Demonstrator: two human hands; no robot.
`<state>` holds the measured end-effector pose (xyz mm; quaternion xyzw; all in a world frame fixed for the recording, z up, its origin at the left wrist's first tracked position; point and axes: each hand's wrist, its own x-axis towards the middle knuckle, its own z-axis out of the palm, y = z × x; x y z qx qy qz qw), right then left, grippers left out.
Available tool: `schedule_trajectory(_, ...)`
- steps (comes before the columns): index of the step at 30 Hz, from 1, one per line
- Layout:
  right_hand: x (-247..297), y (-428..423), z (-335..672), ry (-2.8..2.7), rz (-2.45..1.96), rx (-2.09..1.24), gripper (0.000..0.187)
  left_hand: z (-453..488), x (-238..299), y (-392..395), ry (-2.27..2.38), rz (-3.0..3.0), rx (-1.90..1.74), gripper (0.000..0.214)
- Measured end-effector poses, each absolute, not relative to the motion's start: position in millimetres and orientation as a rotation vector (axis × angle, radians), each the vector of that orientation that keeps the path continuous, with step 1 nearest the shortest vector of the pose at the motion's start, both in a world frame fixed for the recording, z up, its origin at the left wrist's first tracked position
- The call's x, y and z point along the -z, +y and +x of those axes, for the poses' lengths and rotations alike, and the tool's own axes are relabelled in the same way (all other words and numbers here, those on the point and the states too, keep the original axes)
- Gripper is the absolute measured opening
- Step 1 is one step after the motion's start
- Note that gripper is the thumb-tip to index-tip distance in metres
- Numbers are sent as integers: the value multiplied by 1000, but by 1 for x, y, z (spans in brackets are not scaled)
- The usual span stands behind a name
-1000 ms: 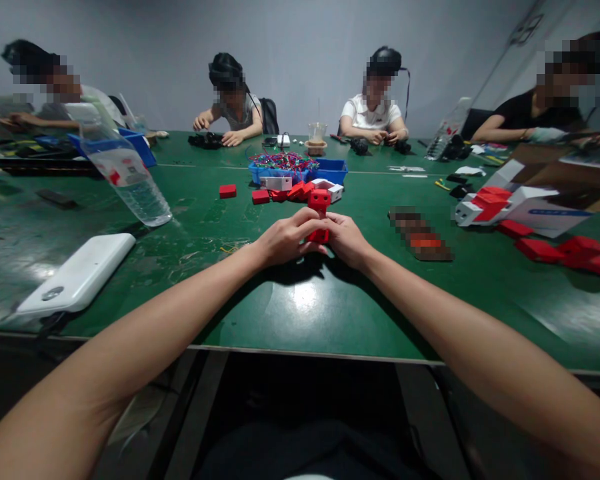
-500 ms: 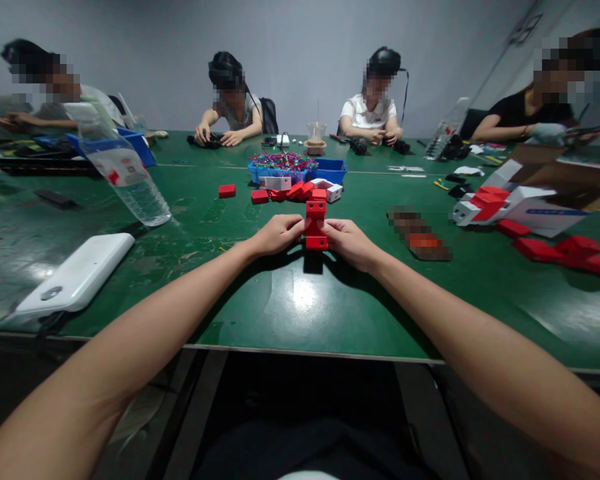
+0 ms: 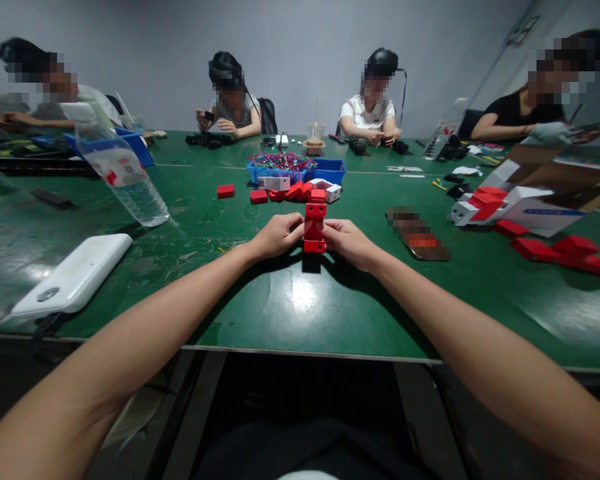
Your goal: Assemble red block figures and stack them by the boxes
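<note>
Between my two hands is a red block-like part with small round holes [image 3: 315, 229], held upright just above the green table [image 3: 260, 300]. My left hand [image 3: 279, 235] grips its left side, the thumb pressed against it. From the right, my right hand [image 3: 349, 241] pinches the same part with thumb and fingers. Several loose red pieces [image 3: 296, 192] lie just beyond, with a white piece with holes [image 3: 274, 183] among them. A single red block [image 3: 225, 191] rests farther left.
Blue bins [image 3: 330, 171], one heaped with coloured wires [image 3: 283, 161], stand ahead. To the left are a water bottle [image 3: 125, 173] and a white power bank [image 3: 75, 275]. On the right lie a phone [image 3: 417, 235], an opened carton [image 3: 550, 193] and red parts [image 3: 555, 250]. Several people sit around the table.
My hands and the red part stay nearly in place; the part looks slightly tilted compared with before. Across the table, a person has lifted a small black item off the table.
</note>
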<state>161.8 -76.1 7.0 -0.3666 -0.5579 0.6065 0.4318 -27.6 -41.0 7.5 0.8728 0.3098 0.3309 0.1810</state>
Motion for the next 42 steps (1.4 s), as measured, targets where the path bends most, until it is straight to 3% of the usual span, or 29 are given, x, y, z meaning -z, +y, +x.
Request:
schedule_trajectory(10,-11,-76,168,-1414,-821,-1643,46,-26,-6,-43,875,2573,-979,30)
schedule_trajectory(29,-14,-80,166,-1460,-916,-1532,41,-27,-10,-47,889,2547,-804,32)
schedule_trajectory(42,-15,-79,166,-1416,-898,-1502,39,-26,-10,-51,885,2543,-901,29)
